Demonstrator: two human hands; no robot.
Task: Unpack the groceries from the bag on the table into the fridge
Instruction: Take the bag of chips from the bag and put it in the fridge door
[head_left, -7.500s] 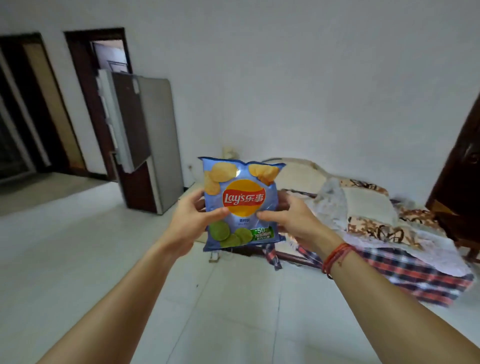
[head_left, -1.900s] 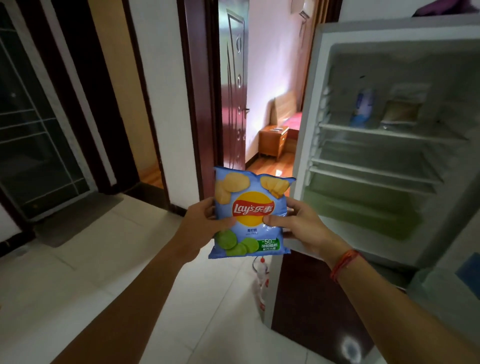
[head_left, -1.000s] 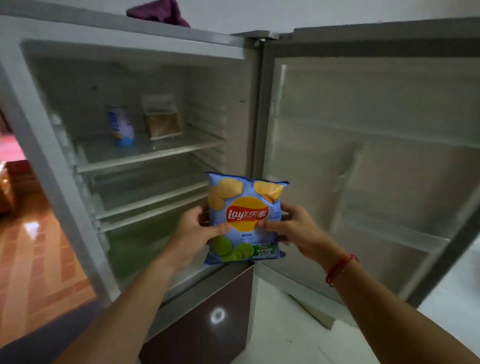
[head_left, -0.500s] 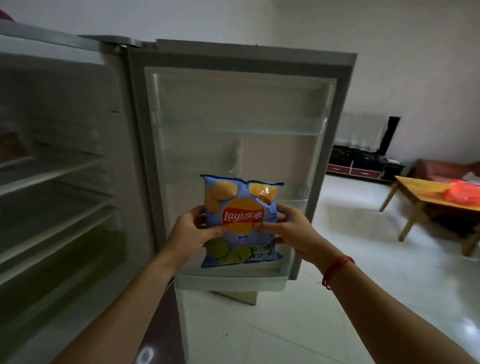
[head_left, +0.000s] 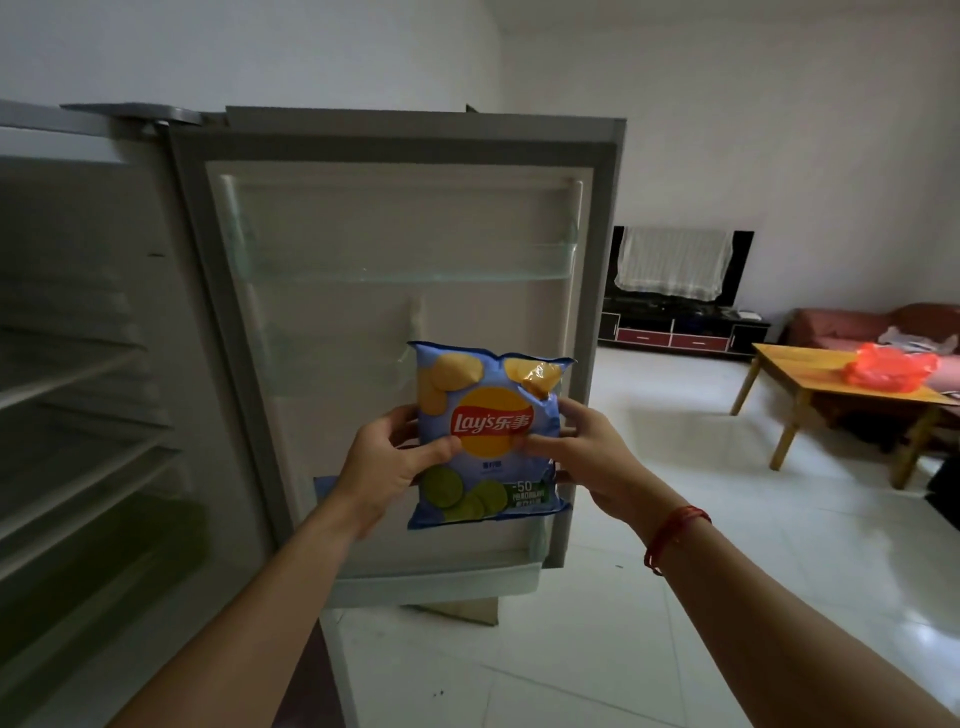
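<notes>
- The fingers (head_left: 440, 451) of the left hand (head_left: 387, 462) are curled around the left edge of a blue bag of chips (head_left: 488, 431), with the thumb on the front. The fingers of the right hand (head_left: 589, 454) grip the right edge in the same way.
- The fridge (head_left: 78, 312) takes the left side of the view. It stands open, and its inner shelves (head_left: 67, 374) are seen from the side and look dark.
- The fridge door (head_left: 395, 218) is swung wide open and faces the person. The bag of chips is held upright in front of its inner side, in the air.
- The white tiled floor (head_left: 675, 597) fills the lower right part.
- A wooden table (head_left: 810, 366) stands at the right, well apart from the fridge.
- A dark TV cabinet (head_left: 680, 332) is against the far wall, and a reddish sofa (head_left: 841, 322) is behind the table.
- The upper door shelf (head_left: 405, 267) is a clear one. The lower door shelf (head_left: 436, 582) is white and lies below the bag of chips.
- A red plastic bag (head_left: 891, 366) lies on the table.
- A red bracelet (head_left: 672, 535) is on the right wrist.
</notes>
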